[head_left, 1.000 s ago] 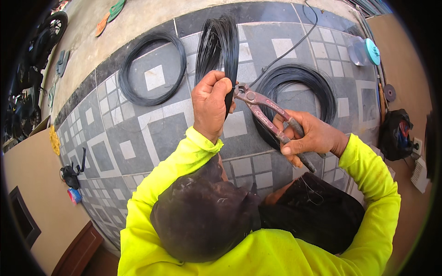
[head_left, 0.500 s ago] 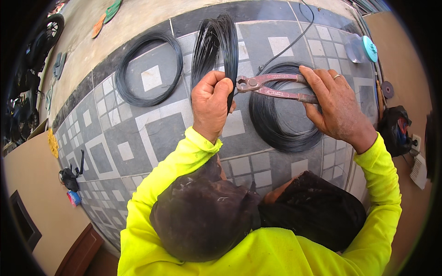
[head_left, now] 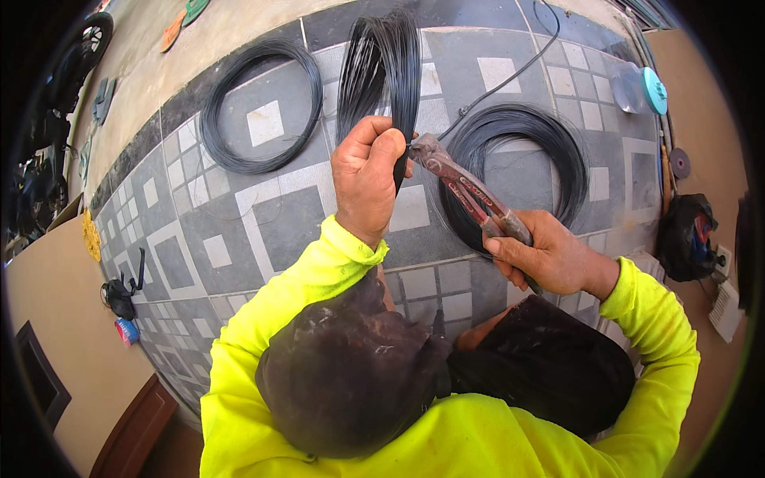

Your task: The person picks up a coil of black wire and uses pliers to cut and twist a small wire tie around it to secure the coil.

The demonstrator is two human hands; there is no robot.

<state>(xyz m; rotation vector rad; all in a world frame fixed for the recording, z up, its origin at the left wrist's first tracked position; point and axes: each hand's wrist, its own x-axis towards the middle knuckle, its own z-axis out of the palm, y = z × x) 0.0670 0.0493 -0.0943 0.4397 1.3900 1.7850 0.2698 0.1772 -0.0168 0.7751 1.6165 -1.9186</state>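
Observation:
My left hand (head_left: 368, 177) is closed around one side of a dark wire coil (head_left: 402, 72), which it holds up off the tiles. Wrapped around the handles of red, worn end-cutting pincers (head_left: 470, 187) is my right hand (head_left: 546, 253). The pincers' jaws meet the coil's edge right beside my left fingertips; a thin strand seems to run into them, but the exact bite is too small to tell. Behind the pincers a thicker wire coil (head_left: 570, 163) lies on the floor. A thinner wire coil (head_left: 211, 119) rests to the left of my left hand.
A dark cable (head_left: 510, 76) runs from the right coil toward the far edge. At right are a clear jar with a turquoise lid (head_left: 655, 91), a grinding disc (head_left: 680, 163) and a black bag (head_left: 687, 239). Sandals (head_left: 172, 32) lie far left. The floor is patterned grey tile (head_left: 279, 209).
My right hand has swung down and toward me, turning the pincers from nearly level to slanting, while the jaws stay by my left fingers. The grip on the handles has turned over.

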